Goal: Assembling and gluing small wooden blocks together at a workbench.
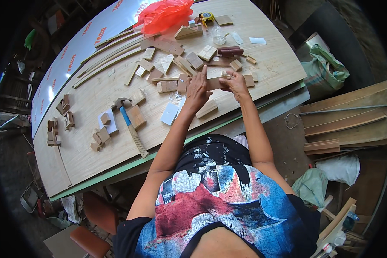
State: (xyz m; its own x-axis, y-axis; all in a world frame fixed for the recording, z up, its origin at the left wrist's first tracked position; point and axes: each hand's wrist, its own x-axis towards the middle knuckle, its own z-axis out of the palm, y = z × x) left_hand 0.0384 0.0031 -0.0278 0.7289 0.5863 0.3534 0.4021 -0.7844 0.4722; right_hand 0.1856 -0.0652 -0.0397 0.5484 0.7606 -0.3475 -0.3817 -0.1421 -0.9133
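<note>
My left hand (197,90) is at a flat brown wooden piece (214,83), its thumb on the near edge and its index finger stretched along the far side. At the piece's right end, my right hand (236,84) pinches a small pale piece of wood (225,75), partly hidden by the fingers. Wooden blocks surround both hands; one block (207,108) lies just in front of them. A light blue-white tile (170,113) sits beside my left forearm. Beyond the hands are a light block (207,53) and a dark red cylinder (230,52).
A claw hammer (131,125) with a blue and wooden handle lies left on the table (86,159). Small wooden assemblies (53,132) stand farther left. Long wooden strips (112,64), a red plastic bag (165,16) and a yellow tape measure (206,17) occupy the far side.
</note>
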